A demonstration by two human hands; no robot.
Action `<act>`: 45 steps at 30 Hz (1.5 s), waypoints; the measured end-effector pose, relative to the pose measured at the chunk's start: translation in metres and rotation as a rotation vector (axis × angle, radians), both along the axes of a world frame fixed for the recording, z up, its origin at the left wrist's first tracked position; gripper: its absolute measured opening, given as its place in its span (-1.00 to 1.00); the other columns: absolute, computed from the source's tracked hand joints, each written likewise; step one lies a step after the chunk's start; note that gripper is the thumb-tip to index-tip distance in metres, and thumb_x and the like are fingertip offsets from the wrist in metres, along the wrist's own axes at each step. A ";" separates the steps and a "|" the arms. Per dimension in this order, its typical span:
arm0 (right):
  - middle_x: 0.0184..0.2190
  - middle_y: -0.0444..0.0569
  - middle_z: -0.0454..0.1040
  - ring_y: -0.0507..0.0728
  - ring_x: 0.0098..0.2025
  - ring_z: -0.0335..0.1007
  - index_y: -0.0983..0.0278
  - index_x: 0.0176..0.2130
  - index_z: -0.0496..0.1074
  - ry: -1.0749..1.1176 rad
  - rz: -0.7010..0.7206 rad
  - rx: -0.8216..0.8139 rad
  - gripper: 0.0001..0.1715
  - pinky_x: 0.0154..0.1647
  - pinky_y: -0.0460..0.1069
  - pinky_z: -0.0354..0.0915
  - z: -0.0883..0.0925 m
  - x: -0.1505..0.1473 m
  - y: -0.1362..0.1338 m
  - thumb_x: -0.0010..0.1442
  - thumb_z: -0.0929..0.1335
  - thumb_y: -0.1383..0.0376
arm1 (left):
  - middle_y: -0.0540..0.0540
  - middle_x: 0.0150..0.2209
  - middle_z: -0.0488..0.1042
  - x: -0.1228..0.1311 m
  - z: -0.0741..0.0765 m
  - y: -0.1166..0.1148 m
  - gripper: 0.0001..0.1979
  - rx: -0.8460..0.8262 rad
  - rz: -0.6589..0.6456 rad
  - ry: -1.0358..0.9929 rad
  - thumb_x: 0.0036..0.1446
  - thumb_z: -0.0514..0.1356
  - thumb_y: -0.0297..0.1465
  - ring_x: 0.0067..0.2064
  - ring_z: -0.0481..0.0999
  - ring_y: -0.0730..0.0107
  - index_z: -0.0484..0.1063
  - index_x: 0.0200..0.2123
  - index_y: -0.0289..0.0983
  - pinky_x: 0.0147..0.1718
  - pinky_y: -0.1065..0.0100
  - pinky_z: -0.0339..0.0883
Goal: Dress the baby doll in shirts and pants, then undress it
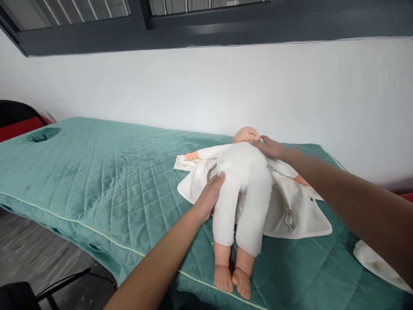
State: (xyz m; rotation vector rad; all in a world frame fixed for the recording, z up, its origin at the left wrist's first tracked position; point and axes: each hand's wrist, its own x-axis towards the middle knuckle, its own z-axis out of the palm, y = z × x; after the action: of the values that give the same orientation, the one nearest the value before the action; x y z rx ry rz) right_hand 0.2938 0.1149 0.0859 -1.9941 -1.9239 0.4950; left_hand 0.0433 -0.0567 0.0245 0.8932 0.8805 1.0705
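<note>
A baby doll [244,168] with a white padded body lies on its back, its bare feet toward me at the bed's near edge. Beneath it a cream baby jacket [300,215] is spread open, and one doll arm rests along a sleeve at the left. My left hand [211,196] is closed on the doll's hip, thumb on top, the other fingers mostly hidden. Up at the neck and shoulder, my right hand [270,147] holds the doll, its fingers partly bent beside the chin.
A green quilted cover [129,172] lies over the bed, with a face hole [44,134] at the far left. The white wall [161,86] and dark window frame [226,32] stand behind. Pale cloth [380,262] lies at right; a black chair part [19,295] is below left.
</note>
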 end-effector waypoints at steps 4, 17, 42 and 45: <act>0.08 0.37 0.49 0.50 0.10 0.42 0.38 0.24 0.28 -0.161 -0.075 0.151 0.03 0.10 0.34 0.30 0.012 -0.001 -0.002 0.21 0.18 -0.36 | -0.28 -0.03 0.60 0.001 -0.003 0.005 -0.49 0.047 0.129 0.119 0.28 0.10 0.05 0.02 0.59 -0.06 0.52 -0.02 -0.23 -0.04 0.05 0.51; 0.24 0.26 0.34 0.43 0.26 0.23 0.31 0.19 0.33 -0.532 0.483 0.162 -0.37 0.22 0.25 0.19 0.001 -0.163 -0.009 0.21 0.40 0.12 | -0.30 0.07 0.49 -0.031 -0.022 0.070 -0.67 0.535 0.319 1.390 0.21 0.14 -0.47 0.16 0.39 -0.05 0.45 0.05 -0.31 0.15 0.00 0.25; 0.03 0.02 0.57 0.31 -0.05 0.50 0.15 0.00 0.39 -0.370 0.454 0.075 -0.55 -0.30 0.05 0.23 0.012 -0.096 -0.037 0.20 0.34 -0.02 | -0.08 -0.41 0.57 -0.059 -0.024 0.101 -0.92 0.267 0.610 0.809 0.06 0.27 -0.36 -0.32 0.49 0.24 0.50 -0.45 -0.22 -0.25 0.30 0.22; -0.02 0.00 0.59 0.28 -0.08 0.50 0.15 -0.03 0.42 -0.340 0.490 0.093 -0.52 -0.31 0.05 0.22 0.012 -0.089 -0.044 0.22 0.33 -0.10 | -0.07 -0.41 0.57 -0.061 -0.026 0.103 -0.93 0.250 0.615 0.695 0.00 0.28 -0.37 -0.34 0.49 0.26 0.53 -0.40 -0.24 -0.25 0.30 0.25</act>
State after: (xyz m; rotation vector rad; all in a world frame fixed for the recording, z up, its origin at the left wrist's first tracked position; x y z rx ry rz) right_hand 0.2048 0.0711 0.0981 -1.6199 -2.6101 0.1758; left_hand -0.0181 0.0462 -0.0012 1.2797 1.7008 1.4398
